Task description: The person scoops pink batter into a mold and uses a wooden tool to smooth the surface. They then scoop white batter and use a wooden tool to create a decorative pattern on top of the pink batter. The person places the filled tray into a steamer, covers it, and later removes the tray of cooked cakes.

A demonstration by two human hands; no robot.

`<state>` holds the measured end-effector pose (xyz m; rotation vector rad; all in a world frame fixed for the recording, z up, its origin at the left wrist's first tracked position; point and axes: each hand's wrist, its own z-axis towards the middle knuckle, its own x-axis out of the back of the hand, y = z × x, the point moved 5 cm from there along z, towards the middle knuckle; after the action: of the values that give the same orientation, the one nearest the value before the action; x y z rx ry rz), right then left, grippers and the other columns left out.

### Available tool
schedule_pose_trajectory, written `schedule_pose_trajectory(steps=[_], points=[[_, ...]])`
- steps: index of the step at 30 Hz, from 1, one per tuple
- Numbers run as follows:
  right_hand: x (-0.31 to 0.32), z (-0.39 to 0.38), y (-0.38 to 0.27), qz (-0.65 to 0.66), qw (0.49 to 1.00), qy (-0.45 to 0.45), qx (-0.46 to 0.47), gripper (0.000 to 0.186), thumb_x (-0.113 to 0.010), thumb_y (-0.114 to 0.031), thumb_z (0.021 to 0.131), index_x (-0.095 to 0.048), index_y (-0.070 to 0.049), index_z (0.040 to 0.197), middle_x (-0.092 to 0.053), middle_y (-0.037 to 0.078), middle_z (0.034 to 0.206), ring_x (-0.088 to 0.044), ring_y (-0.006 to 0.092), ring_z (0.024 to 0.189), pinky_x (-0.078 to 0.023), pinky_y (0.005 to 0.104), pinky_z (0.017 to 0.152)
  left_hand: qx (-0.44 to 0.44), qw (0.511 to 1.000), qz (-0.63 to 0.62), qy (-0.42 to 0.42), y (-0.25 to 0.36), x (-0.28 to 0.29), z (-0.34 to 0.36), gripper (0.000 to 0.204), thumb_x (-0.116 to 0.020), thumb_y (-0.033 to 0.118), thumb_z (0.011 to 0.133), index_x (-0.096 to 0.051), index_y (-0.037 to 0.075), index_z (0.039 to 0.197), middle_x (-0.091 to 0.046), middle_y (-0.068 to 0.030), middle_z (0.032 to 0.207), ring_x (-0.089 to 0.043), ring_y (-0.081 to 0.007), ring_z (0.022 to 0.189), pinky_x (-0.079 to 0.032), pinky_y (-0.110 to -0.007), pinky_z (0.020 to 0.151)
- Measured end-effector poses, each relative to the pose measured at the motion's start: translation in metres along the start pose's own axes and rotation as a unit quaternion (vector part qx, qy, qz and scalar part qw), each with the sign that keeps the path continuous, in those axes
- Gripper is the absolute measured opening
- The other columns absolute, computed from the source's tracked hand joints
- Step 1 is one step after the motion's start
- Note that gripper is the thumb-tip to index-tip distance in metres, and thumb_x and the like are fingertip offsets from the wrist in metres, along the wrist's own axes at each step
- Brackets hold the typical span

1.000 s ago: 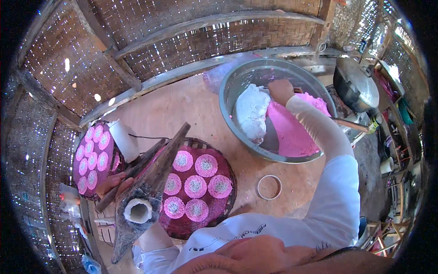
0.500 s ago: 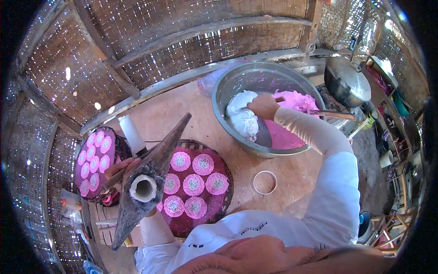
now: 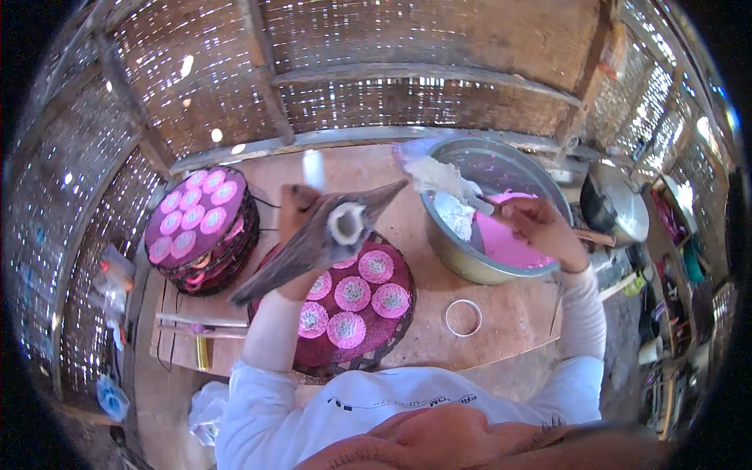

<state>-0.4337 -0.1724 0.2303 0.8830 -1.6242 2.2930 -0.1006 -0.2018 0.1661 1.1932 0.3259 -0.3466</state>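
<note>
My left hand point(image 3: 301, 205) grips a dark wooden press tool point(image 3: 272, 272) whose round opening has a pale lining, held tilted over a round tray point(image 3: 317, 356) of pink-and-white lacy discs. My right hand point(image 3: 533, 223), at the grey bowl point(image 3: 462, 262), is closed on a flat spatula point(image 3: 483, 205). A lump of white dough point(image 3: 439, 174) on or beside the blade is lifted near the bowl's left rim; blur hides where the blade ends. More white dough and pink dough point(image 3: 505, 247) lie inside the bowl, with a wooden handle point(image 3: 593, 235) across its right rim.
Stacked round trays point(image 3: 186, 247) of discs stand at the table's left. A white cylinder point(image 3: 313, 168) is behind my left hand. A metal ring point(image 3: 463, 317) lies on the table point(image 3: 439, 345). A lidded pot point(image 3: 615, 204) and cluttered shelf point(image 3: 677, 223) are at right.
My right hand has lifted white dough from inside the bowl toward its left rim. My left hand and the wooden tool moved right and up in view, and the whole view has shifted.
</note>
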Motion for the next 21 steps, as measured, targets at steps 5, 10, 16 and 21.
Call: schedule_pose_trajectory(steps=[5, 10, 16, 21], points=[[-0.071, -0.009, -0.021, 0.254, 0.959, -0.103, -0.073, 0.029, -0.051, -0.029, 0.091, -0.061, -0.002, 0.094, -0.045, -0.004, 0.060, -0.037, 0.0029, 0.049, -0.027, 0.0181, 0.043, -0.056, 0.973, -0.196, -0.107, 0.012, -0.049, -0.003, 0.034, -0.063, 0.028, 0.077, -0.037, 0.008, 0.089, -0.054, -0.0109, 0.089, -0.056, -0.0178, 0.083, -0.048, -0.032, 0.075], [-0.069, -0.010, -0.023, 0.132, 0.977, -0.147, -0.082, 0.030, -0.053, -0.029, 0.089, -0.063, -0.003, 0.097, -0.053, -0.001, 0.061, -0.044, 0.0056, 0.053, -0.036, 0.0236, 0.047, -0.226, 0.917, 0.326, 0.034, 0.025, -0.013, -0.001, 0.041, -0.073, 0.015, 0.067, -0.041, 0.006, 0.091, -0.055, -0.0101, 0.082, -0.054, -0.0226, 0.075, -0.043, -0.033, 0.067], [-0.056, 0.017, -0.104, -0.345, 0.925, -0.010, 0.157, 0.019, -0.057, -0.025, 0.083, -0.064, -0.010, 0.091, -0.061, 0.010, 0.065, -0.058, 0.0204, 0.051, -0.043, 0.0363, 0.048, -0.228, 0.781, 0.568, 0.126, 0.073, -0.040, -0.021, 0.032, -0.071, 0.020, 0.067, -0.049, 0.004, 0.085, -0.054, -0.0118, 0.078, -0.052, -0.0349, 0.074, -0.040, -0.042, 0.066], [-0.109, -0.015, -0.131, -0.533, 0.805, 0.108, 0.237, 0.019, -0.057, -0.022, 0.080, -0.062, -0.012, 0.095, -0.053, 0.007, 0.056, -0.055, 0.0228, 0.044, -0.041, 0.0359, 0.039, -0.252, 0.750, 0.612, 0.012, 0.074, -0.052, -0.023, 0.022, -0.069, 0.021, 0.067, -0.059, 0.008, 0.082, -0.054, -0.0115, 0.086, -0.054, -0.0322, 0.074, -0.042, -0.042, 0.065]])
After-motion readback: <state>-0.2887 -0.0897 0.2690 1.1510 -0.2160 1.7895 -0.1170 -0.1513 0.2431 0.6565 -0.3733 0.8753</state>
